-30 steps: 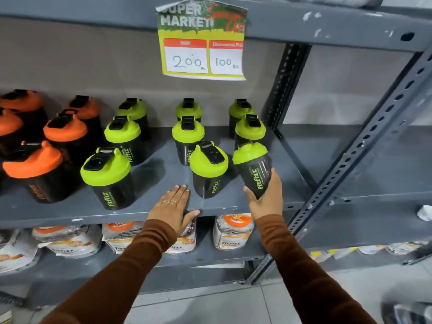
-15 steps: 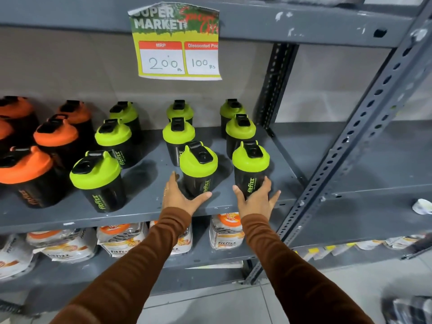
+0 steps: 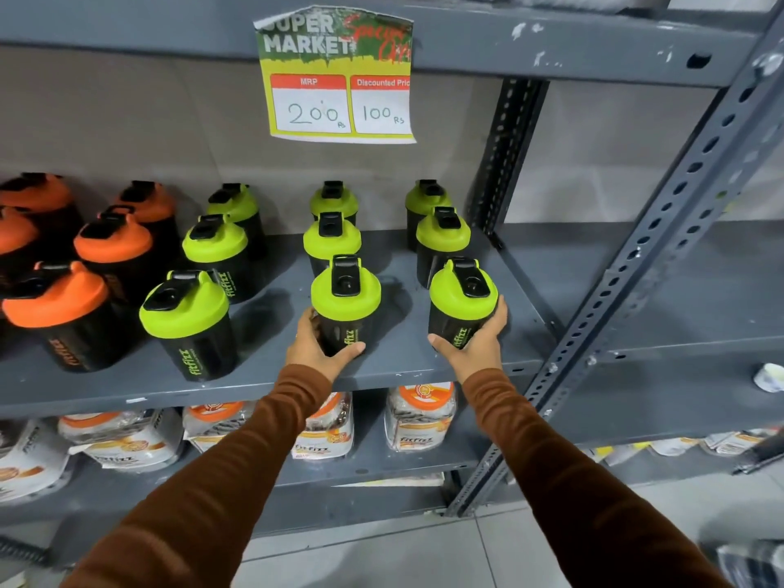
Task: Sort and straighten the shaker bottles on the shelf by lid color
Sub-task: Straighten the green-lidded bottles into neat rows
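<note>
Black shaker bottles stand on the grey shelf [image 3: 271, 379]. Several with orange lids [image 3: 57, 297] fill the left side; several with green lids form three columns to their right. My left hand [image 3: 316, 348] wraps the base of the front middle green-lid bottle [image 3: 345, 297], which stands upright. My right hand [image 3: 477, 341] cups the front right green-lid bottle [image 3: 462, 297], also upright near the shelf's right end. Another green-lid bottle [image 3: 184, 309] stands alone at the front, left of my hands.
A yellow price sign [image 3: 339, 78] hangs from the shelf above. A perforated grey upright [image 3: 662, 231] runs diagonally at the right. Bagged packets [image 3: 420, 418] lie on the shelf below. The neighbouring bay to the right holds a small white object [image 3: 770, 375].
The right bottle, tilted in my right hand a second ago, now stands upright. My left hand moved from the bare shelf onto the middle front bottle, whose lid now faces straight.
</note>
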`<state>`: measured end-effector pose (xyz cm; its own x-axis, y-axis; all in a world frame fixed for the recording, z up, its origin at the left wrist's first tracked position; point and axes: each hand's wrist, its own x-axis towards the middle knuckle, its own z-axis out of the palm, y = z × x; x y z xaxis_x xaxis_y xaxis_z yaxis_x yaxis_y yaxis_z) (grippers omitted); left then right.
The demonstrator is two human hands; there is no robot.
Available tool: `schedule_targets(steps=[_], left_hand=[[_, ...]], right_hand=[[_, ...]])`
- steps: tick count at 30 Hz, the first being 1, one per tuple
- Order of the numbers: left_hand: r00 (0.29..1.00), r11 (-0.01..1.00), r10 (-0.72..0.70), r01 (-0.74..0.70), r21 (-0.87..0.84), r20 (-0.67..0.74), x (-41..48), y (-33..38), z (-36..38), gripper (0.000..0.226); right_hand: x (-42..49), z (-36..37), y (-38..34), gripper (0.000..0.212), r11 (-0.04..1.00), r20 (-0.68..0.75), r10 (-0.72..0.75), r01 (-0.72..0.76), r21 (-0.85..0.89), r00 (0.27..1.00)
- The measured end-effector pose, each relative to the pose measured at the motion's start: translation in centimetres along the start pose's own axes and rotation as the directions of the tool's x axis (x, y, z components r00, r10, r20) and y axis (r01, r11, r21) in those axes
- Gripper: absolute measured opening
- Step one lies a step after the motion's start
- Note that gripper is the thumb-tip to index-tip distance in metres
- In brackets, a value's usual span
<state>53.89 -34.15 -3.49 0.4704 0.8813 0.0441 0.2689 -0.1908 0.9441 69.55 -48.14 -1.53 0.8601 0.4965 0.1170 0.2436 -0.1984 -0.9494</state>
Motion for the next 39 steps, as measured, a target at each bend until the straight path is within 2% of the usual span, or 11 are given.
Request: schedule_targets(steps=[3,5,17,23,29,39], left_hand=[[0.999,0.999,0.008,-0.010,0.052,0.039,0.1,-0.1,-0.5,0.108],[1.000,0.997,-0.004,0.002,0.081,0.025,0.1,0.1,-0.2,0.112],[1.000,0.990,-0.010,0.012,0.143,-0.018,-0.6,0.0,-0.5,0.093],[1.000,0.988,-0.022,0.024,0.154,-0.016,-0.9,0.1,-0.7,0.092],[0.999,0.972,0.026,-0.030,0.235,0.023,-1.2,0.4,-0.9,0.097],[1.000,0.981,0.003,-0.008,0.195,0.026,-1.5,0.6,-1.1,0.096]], right_hand=[[0.1,0.0,0.2,0.117,1.000,0.017,0.014,-0.014,0.005,1.000],[0.1,-0.2,0.2,0.120,1.000,0.049,0.025,-0.025,-0.003,0.998],[0.2,-1.5,0.8,0.119,0.996,0.096,0.080,-0.076,-0.041,0.992],[0.2,-2.1,0.7,0.117,0.995,0.121,0.068,-0.058,-0.079,0.990],[0.2,-2.2,1.0,0.119,0.993,0.134,0.065,-0.051,-0.103,0.989],[0.0,-2.3,1.1,0.116,0.995,0.128,0.033,-0.020,-0.101,0.991]])
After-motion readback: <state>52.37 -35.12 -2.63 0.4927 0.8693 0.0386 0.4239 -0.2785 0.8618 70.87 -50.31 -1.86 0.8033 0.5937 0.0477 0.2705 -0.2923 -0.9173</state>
